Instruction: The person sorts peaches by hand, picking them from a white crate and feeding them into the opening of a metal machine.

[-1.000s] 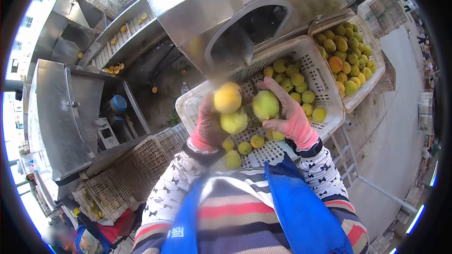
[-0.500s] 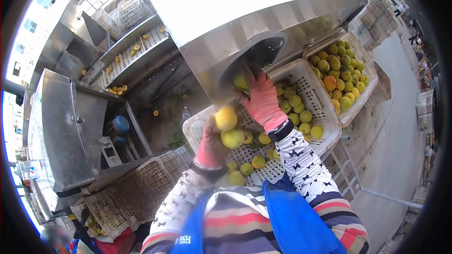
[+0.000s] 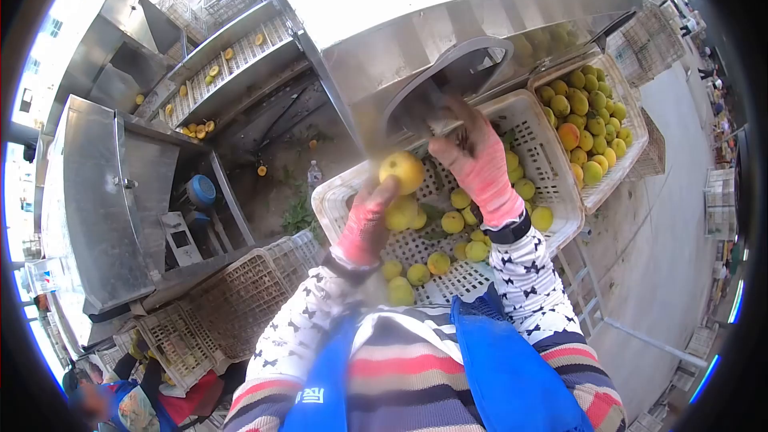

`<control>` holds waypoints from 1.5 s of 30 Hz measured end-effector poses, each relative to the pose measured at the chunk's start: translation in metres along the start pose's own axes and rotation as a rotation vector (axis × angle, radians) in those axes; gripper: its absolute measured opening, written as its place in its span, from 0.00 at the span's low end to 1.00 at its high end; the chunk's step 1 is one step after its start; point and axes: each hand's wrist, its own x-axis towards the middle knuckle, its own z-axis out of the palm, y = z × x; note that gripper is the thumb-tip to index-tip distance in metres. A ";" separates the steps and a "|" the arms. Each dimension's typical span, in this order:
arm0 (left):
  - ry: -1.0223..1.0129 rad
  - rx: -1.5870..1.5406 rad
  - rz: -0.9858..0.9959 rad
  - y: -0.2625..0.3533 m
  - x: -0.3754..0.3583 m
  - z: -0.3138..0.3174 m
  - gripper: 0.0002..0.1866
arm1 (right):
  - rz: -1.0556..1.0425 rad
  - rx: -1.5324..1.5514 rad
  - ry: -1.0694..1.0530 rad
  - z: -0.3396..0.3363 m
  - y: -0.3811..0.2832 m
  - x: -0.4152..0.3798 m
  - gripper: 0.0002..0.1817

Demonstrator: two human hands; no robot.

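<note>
1. Left panel of the blue apron (image 3: pixel 330 364), bodyward of the left hand (image 3: pixel 368 220) and slightly outward: a white printed mark (image 3: pixel 310 395), boxy, with strokes like a written character. It is small and slightly askew; which character it is cannot be told.
2. Clear bottle (image 3: pixel 314 175), past the outer side of the left hand: any print is too small to read.
3. No other wording is legible around the hands.
</note>
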 end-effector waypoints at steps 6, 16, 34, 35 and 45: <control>-0.038 0.450 0.342 -0.010 0.027 0.018 0.39 | 0.158 0.443 -0.197 -0.003 0.004 -0.037 0.44; -0.034 1.125 0.667 0.009 0.024 0.022 0.39 | 0.312 0.615 -0.187 -0.005 0.001 -0.036 0.47; -0.049 0.084 0.135 -0.001 0.021 0.021 0.25 | -0.067 -0.227 0.140 0.017 -0.003 0.007 0.36; -0.058 0.195 0.189 -0.005 0.023 0.015 0.25 | -0.134 -0.351 0.143 0.020 0.000 0.009 0.34; -0.009 -0.075 0.115 -0.031 0.028 -0.014 0.18 | -0.116 -0.242 0.362 0.031 -0.012 0.061 0.30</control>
